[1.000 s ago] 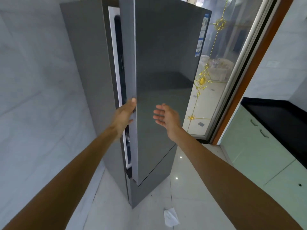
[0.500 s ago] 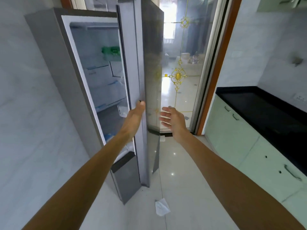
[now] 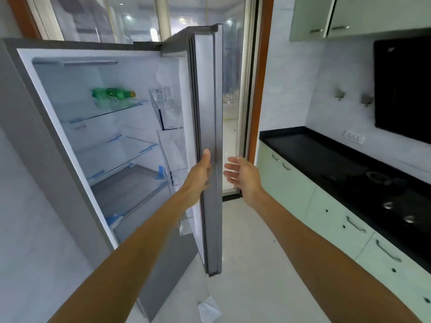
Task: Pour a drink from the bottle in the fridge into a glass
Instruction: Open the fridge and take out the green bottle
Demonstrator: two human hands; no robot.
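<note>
Grey steel fridge (image 3: 42,141): I am standing before it, its cavity showing at 10 o'clock.
Door (image 3: 213,145): I am swinging it wide; opening is the step in hand.
Left hand (image 3: 198,176): I am gripping the door's edge.
Right hand (image 3: 242,177): I am holding it spread, touching nothing, just beside the door.
Green bottle (image 3: 113,93): it is lying on its side on the top glass shelf (image 3: 105,113), at 11 o'clock.
Next, I judge: I am needing to reach in and close a hand round it.

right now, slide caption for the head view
Left hand holds the fridge door open; green bottle lies on the top shelf.
</note>
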